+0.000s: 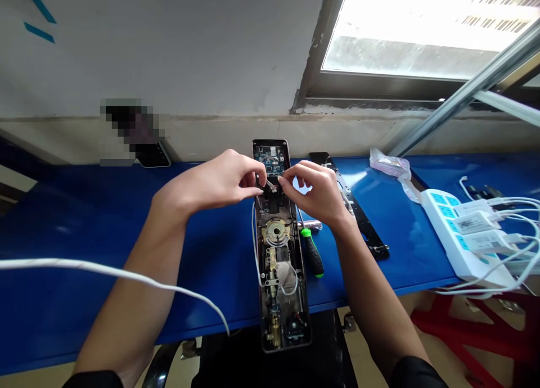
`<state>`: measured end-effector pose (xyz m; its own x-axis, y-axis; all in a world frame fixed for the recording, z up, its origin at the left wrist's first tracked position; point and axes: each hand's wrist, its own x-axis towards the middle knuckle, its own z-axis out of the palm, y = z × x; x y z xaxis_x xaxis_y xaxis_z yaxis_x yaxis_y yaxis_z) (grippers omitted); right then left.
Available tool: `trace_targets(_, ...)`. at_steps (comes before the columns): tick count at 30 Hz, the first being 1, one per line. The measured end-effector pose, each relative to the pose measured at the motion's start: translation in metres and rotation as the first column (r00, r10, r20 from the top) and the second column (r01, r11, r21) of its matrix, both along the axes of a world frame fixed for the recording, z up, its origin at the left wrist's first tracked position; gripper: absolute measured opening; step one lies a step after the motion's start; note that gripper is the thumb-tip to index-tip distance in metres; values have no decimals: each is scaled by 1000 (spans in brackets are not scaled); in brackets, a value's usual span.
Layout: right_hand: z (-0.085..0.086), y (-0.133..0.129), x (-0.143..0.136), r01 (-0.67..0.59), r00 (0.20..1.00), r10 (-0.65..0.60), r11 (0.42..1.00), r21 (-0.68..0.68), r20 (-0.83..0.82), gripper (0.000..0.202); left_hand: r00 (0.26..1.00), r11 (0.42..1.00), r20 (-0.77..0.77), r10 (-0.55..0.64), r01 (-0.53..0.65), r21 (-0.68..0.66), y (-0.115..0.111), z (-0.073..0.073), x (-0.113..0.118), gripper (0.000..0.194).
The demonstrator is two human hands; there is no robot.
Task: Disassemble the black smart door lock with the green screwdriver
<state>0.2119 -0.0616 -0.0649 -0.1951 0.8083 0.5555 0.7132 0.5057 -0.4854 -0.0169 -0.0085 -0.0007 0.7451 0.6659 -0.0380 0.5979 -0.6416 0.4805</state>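
A long black smart-lock housing (300,298) lies open on the edge of the table, pointing away from me, its inside facing up. At its far end sits a blue circuit board (274,167); nearer are a round brass part (276,231) and a brass mechanism (273,281). Over the board's near end, my left hand (230,180) pinches a small wire connector (272,188) between thumb and forefinger. My right hand (316,188) is closed in a pinch just right of that connector; what its fingertips hold is too small to make out. A thin white wire loops along the housing's left side.
Right of the housing lie a green-and-black screwdriver (313,256) and a long black plate (366,225). A plastic bag (390,166) and a white power strip (449,236) with plugged-in cables stand farther right. A white cable (105,269) crosses in front of my left forearm.
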Motion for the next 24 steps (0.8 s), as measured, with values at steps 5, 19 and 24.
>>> trace_targets(5,-6,-5,4,-10,1000,10,1000,16,-12,14,1000,999,16,7,-8,35,2,-1,0,23)
trace_targets(19,-10,-11,-2,-13,996,13,1000,-3,88,14,996,964,90,-18,-7,265,7,-19,13,12)
trace_targets(24,-13,-12,-11,28,995,-26,999,-22,96,19,993,952,122,-11,-27,305,11,-20,12,12)
